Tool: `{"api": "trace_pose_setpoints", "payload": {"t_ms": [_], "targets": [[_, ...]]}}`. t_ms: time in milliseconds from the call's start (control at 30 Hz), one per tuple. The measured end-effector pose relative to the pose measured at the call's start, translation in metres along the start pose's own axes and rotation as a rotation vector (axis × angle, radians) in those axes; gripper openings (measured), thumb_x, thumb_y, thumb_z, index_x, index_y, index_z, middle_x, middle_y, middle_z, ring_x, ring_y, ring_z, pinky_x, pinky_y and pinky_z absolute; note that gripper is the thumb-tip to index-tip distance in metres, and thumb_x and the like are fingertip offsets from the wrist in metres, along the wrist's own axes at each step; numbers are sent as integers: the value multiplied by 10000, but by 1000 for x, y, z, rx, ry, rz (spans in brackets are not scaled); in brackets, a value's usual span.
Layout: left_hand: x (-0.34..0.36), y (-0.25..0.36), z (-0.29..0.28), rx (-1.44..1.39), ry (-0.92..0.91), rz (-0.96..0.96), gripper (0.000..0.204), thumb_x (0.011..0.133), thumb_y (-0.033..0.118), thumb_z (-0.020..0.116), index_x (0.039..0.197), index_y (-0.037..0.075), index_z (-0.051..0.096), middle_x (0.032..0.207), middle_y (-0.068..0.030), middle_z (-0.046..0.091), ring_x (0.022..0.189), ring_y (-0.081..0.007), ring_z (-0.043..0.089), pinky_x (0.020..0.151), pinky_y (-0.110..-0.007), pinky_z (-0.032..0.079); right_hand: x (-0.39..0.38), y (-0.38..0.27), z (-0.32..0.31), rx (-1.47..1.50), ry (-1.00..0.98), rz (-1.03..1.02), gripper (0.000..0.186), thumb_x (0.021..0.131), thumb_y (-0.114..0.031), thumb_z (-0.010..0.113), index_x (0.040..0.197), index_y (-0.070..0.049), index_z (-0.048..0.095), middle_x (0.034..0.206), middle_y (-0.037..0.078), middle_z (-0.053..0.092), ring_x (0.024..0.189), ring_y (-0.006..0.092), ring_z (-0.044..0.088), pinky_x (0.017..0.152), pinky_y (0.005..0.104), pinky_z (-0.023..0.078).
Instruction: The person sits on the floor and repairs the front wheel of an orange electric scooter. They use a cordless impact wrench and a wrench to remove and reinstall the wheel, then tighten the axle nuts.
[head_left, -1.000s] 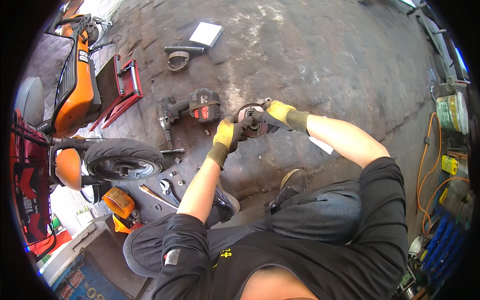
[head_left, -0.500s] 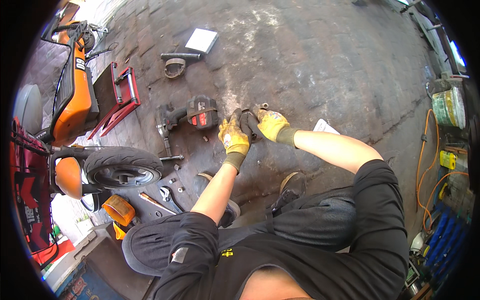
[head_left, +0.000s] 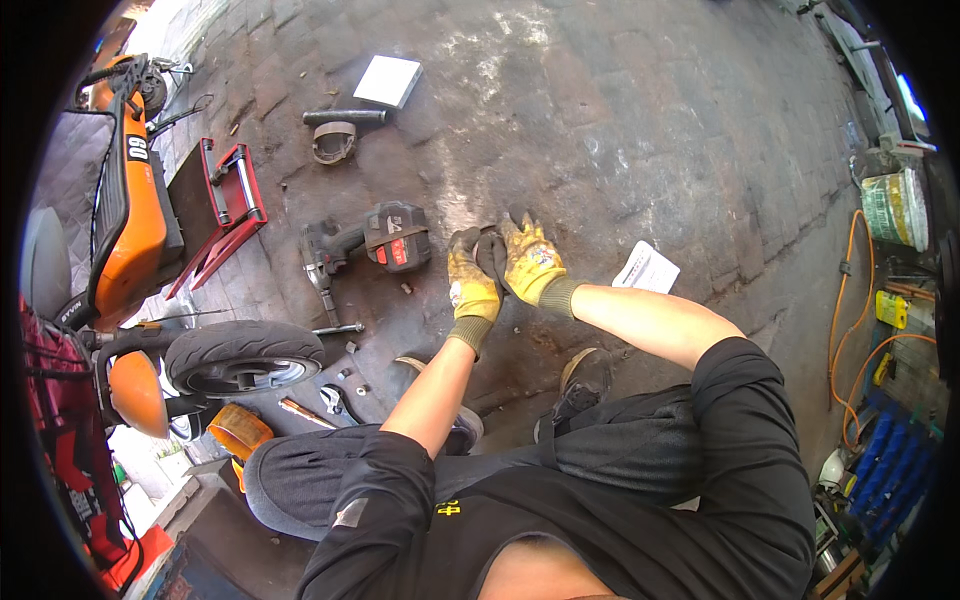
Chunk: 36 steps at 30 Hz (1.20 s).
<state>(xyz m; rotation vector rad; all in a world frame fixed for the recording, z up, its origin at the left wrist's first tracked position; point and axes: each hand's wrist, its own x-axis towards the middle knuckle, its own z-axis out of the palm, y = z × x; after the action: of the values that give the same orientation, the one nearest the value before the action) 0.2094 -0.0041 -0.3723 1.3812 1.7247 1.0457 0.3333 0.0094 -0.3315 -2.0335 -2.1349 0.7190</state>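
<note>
Both my hands wear yellow work gloves and meet over the dark paved floor. My left hand [head_left: 470,283] and my right hand [head_left: 530,262] together grip a small dark round part [head_left: 490,252], held between them just above the ground. A cordless impact wrench [head_left: 362,243], black with a red battery, lies on the floor just left of my left hand. I am crouched, with my two shoes below my forearms.
An orange scooter [head_left: 128,215] stands at the left, its front wheel [head_left: 243,357] near my left knee. A red stand [head_left: 222,200], loose bolts and tools [head_left: 340,380], a white box [head_left: 389,80], a dark band and tube [head_left: 335,135], a paper sheet [head_left: 647,268], orange cables [head_left: 850,300] at right.
Both hands have come down and nearer the floor, still together on the dark part. The view has tilted so the wrench and scooter sit lower in the picture.
</note>
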Motion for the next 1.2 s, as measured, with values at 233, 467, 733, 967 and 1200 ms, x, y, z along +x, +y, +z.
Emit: {"api": "trace_pose_setpoints", "payload": {"t_ms": [233,467,733,967,1200], "targets": [[-3,-7,-1,90,-2,-7,234,1040,157,681,1197,-16,679,1212,-230,692,1185,-392,662,1050,-466,512,2,24,26,169,-33,-154,568,1044,-263,536,1537,18,510,1532,275,564,1466,477,477,1283,528,320],[-2,-11,-6,70,-41,60,353,1085,284,657,1284,-7,659,1240,-216,705,1175,-360,685,1043,-443,534,4,36,26,292,82,-231,488,1074,-251,539,1497,-9,565,1464,238,626,1392,454,531,1246,508,362],[-2,-12,-8,57,-27,28,303,1070,216,658,1286,5,684,1248,-226,693,1166,-391,680,1045,-461,534,4,35,11,257,100,-221,416,1053,-194,578,1436,-37,617,1401,217,655,1307,438,583,1129,494,475],[0,-20,-8,-8,-79,-85,334,1067,236,638,1305,8,692,1263,-239,718,1179,-387,687,1067,-451,518,13,39,15,311,43,-217,437,1026,-174,592,1452,-76,617,1416,202,650,1301,425,601,1103,487,502],[5,-45,5,-82,-97,-264,356,1036,299,679,1210,-9,708,1229,-248,732,1151,-390,708,1020,-467,545,15,27,4,156,-70,-81,481,974,-214,624,1444,-111,630,1427,172,635,1337,413,588,1116,492,499]]}}
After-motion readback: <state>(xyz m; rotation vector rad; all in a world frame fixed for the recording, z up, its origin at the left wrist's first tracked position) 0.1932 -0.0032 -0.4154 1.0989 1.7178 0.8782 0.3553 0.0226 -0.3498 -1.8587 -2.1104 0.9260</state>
